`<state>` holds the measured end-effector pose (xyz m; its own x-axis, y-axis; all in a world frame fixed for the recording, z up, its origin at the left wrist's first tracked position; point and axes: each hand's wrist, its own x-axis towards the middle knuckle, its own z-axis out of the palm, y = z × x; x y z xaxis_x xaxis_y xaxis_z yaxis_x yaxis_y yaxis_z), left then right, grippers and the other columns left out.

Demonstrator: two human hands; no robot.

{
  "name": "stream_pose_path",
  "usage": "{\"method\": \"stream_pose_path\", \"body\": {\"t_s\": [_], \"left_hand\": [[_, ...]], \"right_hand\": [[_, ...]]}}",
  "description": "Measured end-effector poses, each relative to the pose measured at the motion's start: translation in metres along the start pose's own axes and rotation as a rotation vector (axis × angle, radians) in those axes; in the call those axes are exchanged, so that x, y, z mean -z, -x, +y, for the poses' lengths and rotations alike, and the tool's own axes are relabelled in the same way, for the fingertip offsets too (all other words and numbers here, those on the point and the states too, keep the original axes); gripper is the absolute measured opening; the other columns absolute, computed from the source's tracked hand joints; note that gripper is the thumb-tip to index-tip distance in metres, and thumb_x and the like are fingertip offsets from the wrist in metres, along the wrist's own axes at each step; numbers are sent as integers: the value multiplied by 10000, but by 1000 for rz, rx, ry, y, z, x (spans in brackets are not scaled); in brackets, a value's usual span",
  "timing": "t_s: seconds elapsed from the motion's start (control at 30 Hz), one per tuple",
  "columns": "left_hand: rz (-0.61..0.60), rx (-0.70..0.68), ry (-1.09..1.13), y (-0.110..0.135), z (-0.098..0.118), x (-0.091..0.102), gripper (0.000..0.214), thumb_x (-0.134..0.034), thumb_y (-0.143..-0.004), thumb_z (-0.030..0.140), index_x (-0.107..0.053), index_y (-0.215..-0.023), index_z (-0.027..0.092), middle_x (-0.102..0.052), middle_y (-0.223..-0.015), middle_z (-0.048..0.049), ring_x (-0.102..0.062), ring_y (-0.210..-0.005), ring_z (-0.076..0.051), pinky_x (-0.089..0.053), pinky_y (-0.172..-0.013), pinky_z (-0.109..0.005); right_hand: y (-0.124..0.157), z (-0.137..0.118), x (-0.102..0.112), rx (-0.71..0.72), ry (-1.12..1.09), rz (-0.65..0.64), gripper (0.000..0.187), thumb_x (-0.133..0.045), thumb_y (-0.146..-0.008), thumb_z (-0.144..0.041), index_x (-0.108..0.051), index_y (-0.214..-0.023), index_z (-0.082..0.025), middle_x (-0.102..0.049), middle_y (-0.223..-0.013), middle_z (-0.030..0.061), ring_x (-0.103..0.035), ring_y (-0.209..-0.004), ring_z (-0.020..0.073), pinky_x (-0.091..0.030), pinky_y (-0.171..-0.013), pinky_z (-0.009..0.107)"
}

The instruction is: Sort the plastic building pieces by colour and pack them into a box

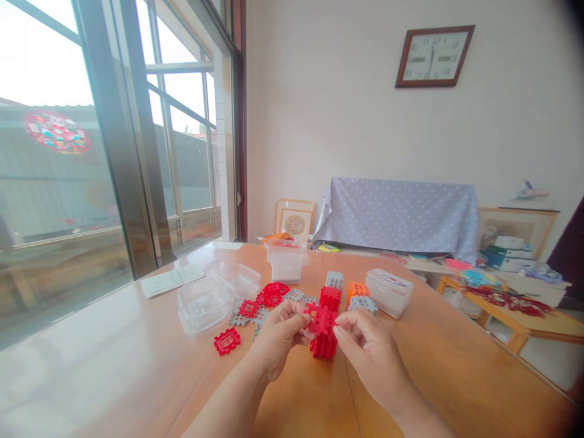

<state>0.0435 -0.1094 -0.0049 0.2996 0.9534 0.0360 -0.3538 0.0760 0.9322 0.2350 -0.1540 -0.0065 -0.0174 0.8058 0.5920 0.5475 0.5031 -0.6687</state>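
A red interlocking building piece [323, 320] with notched edges is between my two hands. My left hand [283, 334] is closed in a pinch on its left edge. On the opposite edge, the thumb and fingertips of my right hand [368, 342] are pinched. Just below the piece, a red notched block [323, 348] shows, and another red block [329, 297] stands behind it; whether they are joined to it I cannot tell. Left of my left hand lies a loose red square piece [227, 341]. Red pieces [274, 294] and grey pieces [239, 315] lie in a spread pile.
Beyond my hands stand grey blocks [335, 279] and an orange block [358, 291]. A lidded plastic box [389, 293] sits on the right, a clear container [287, 261] at the back. An open clear tub [204, 305] and papers [173, 280] are on the left of the wooden table [150, 365].
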Motion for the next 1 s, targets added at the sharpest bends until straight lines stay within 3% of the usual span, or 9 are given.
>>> {"method": "stream_pose_path", "body": {"t_s": [0.27,0.7,0.87,1.0], "left_hand": [[-13,42,70,0,-1,0,318,-790,-720,295,-515,-844,193,-647,-706,17,-658,-624,-127,-457,-612,-227],[-72,62,91,0,-4,1,296,-759,-798,337,-517,-872,184,-659,-740,-10,-680,-685,-133,-484,-653,-232],[7,-3,68,-5,-7,6,304,-697,-854,422,-538,-936,176,-677,-847,-39,-670,-715,-126,-494,-708,-258],[85,-8,-4,-9,-10,10,308,-697,-846,424,-533,-930,177,-669,-839,-36,-653,-706,-121,-484,-697,-255]], "right_hand": [[0,9,-9,52,125,-36,83,-586,-909,-289,-653,-902,-241,-596,-834,9,-562,-657,142,-462,-642,272],[-1,9,-5,59,176,-43,122,-553,-934,-313,-650,-893,-252,-624,-826,18,-588,-724,169,-450,-668,279],[-4,23,-3,-46,141,10,175,-569,-917,-385,-655,-875,-238,-617,-748,7,-563,-664,165,-438,-635,279],[-5,38,-5,-136,101,-18,231,-571,-900,-426,-669,-856,-221,-596,-680,-4,-535,-616,157,-410,-583,268]]}}
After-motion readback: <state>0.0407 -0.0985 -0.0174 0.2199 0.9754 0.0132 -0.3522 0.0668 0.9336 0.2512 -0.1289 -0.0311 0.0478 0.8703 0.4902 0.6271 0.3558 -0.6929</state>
